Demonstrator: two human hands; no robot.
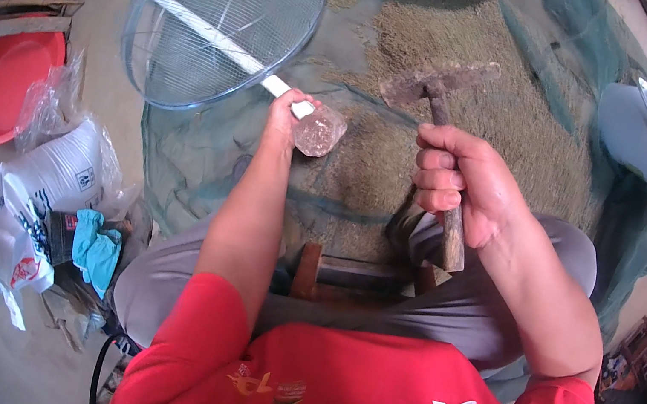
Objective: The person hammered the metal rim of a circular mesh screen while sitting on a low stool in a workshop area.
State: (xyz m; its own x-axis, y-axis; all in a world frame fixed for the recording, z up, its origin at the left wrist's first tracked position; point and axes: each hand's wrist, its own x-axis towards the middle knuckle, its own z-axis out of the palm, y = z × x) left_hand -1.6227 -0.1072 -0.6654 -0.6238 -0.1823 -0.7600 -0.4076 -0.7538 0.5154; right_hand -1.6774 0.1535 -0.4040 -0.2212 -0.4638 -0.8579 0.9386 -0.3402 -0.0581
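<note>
- Head view: both hands occupied, no spare hand.
- Left hand point(289, 112): fingers closed round a white pole point(276, 85), close to its clear, blocky end point(321, 134).
- Right hand point(470, 180): fist wrapped round the wooden shaft of a hoe-like tool point(439, 110), gripped mid-shaft, butt sticking out below toward the lap.
- Tool axis: mostly fore-aft, leaning; rusty metal head point(417, 86) beyond the fist and to its left, butt nearer the person and slightly right. Head set crosswise on the shaft.
- Pole axis: diagonal, far left down to near right; clear end just right of the left hand, pointing toward the right fist's side.
- Key relation, my judgement: metal head vs. clear end. Head lies farther out and to the right of the clear end, gap between, not touching. Left hand nearer the clear end; right hand nearer the metal head.
- Pole crosses the round mesh sieve point(283, 13); over or under the mesh, cannot tell.
- Below both tools: grain-like material point(522, 107) spread on green netting point(172, 175); contact with it, cannot tell from this angle.
- Off right: pale bucket point(635, 127), tilted in view, well apart from the right hand.
</note>
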